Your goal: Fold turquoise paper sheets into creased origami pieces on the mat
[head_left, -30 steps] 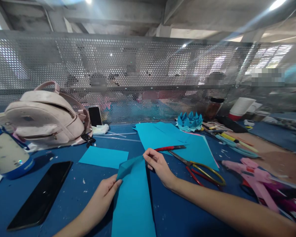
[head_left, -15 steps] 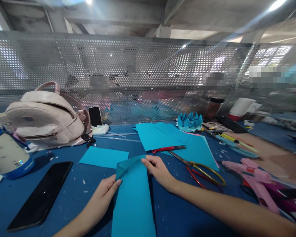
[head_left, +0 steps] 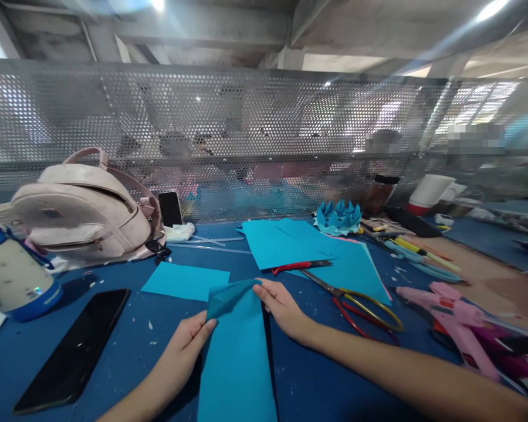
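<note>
A long strip of blue paper (head_left: 237,363) stretches toward me, its far end lifted and partly bent over. My left hand (head_left: 189,340) pinches the strip's left edge between thumb and fingers. At the far right corner, my right hand (head_left: 282,308) grips the paper the same way. Behind my hands a smaller blue paper rectangle (head_left: 182,281) lies flat on the blue table (head_left: 136,363). Scissors with red and yellow handles (head_left: 356,305) rest just beyond my right hand, beside a red-handled cutter (head_left: 297,267).
Larger blue sheets (head_left: 286,243) lie farther back, near a pointed blue paper ornament (head_left: 338,218). A black phone (head_left: 74,349), a bottle (head_left: 15,275) and a pale backpack (head_left: 79,214) stand left. A pink glue gun (head_left: 457,322) lies right. A perforated metal screen (head_left: 246,129) closes the back.
The far edge of the blue strip has dipped slightly and its bent part looks a little darker. Both hands keep nearly the same places and grips.
</note>
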A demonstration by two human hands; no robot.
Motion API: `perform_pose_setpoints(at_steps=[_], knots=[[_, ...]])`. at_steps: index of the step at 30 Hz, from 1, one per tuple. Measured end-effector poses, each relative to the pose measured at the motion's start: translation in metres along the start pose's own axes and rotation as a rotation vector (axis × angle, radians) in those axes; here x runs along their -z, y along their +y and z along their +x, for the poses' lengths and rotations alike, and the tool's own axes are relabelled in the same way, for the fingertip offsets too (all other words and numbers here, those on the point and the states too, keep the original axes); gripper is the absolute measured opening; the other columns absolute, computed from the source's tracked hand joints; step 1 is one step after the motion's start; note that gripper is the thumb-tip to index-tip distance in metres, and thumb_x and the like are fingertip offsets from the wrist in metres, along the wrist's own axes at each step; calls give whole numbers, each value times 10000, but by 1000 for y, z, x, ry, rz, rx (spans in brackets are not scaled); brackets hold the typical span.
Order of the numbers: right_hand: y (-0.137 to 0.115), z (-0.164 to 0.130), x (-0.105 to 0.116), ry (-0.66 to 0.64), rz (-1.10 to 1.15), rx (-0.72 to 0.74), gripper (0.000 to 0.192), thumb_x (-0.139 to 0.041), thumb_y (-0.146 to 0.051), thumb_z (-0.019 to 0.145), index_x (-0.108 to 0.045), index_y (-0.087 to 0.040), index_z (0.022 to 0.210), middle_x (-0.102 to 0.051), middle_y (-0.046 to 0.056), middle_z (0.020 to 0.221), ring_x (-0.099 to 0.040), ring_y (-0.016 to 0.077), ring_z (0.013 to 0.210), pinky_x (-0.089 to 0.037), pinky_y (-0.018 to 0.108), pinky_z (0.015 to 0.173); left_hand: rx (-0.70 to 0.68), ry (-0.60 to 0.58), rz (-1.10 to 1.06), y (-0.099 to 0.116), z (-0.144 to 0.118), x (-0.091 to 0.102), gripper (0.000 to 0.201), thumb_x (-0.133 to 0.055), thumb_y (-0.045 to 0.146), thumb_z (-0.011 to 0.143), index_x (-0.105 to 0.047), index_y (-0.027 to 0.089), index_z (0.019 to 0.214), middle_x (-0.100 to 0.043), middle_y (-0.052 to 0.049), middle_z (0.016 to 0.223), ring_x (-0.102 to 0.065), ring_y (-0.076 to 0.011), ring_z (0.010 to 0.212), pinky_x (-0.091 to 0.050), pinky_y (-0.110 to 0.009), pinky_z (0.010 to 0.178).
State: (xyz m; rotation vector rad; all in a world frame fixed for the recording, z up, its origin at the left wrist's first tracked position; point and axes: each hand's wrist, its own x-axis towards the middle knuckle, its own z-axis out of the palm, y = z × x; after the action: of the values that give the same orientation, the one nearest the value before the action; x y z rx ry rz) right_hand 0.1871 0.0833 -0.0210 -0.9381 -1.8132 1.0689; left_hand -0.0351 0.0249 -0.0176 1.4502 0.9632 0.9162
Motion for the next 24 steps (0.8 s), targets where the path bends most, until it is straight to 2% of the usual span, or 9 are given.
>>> perform_pose_setpoints(at_steps=[3,8,13,17,21,24], knots=[[-2,1,1,22,8,7,484,-448,-615,905,-498,-189,682,-415,-30,591,-372,111,520,-295,244,488,24,-1,-35,1,0,0,434,-509,530,897,-699,160,1017,-674,-52,840,-557,-203,737,-459,-285,697],[-6,4,6,56,66,-3,443,-596,-532,859,-494,-183,606,-522,-16,553,-462,117,531,-353,243,537,51,22,-62,4,-1,-1,451,-534,559,869,-694,155,992,-665,-57,825,-564,-214,746,-465,-293,684],[-8,3,5,47,76,-39,486,-585,-539,862,-436,-197,550,-456,-43,459,-465,109,458,-350,239,499,68,45,-29,3,0,0,487,-542,592,848,-696,144,959,-667,-60,812,-558,-210,715,-460,-286,659],[-8,4,4,41,94,-51,455,-645,-547,809,-479,-188,585,-514,-35,510,-476,106,485,-358,232,509,65,56,-41,3,1,2,494,-559,599,832,-698,147,975,-680,-68,844,-569,-220,730,-473,-304,689],[-7,4,2,-42,136,-102,473,-743,-565,688,-497,-178,577,-561,-20,540,-517,117,500,-380,229,502,58,38,-88,2,1,3,431,-543,542,874,-694,162,1007,-680,-61,855,-569,-211,742,-474,-303,706],[-5,2,0,-83,112,-168,512,-679,-595,743,-475,-183,518,-525,-27,414,-461,97,383,-359,220,446,44,30,-88,0,0,2,401,-536,520,888,-696,161,968,-665,-53,835,-556,-202,742,-465,-294,704]])
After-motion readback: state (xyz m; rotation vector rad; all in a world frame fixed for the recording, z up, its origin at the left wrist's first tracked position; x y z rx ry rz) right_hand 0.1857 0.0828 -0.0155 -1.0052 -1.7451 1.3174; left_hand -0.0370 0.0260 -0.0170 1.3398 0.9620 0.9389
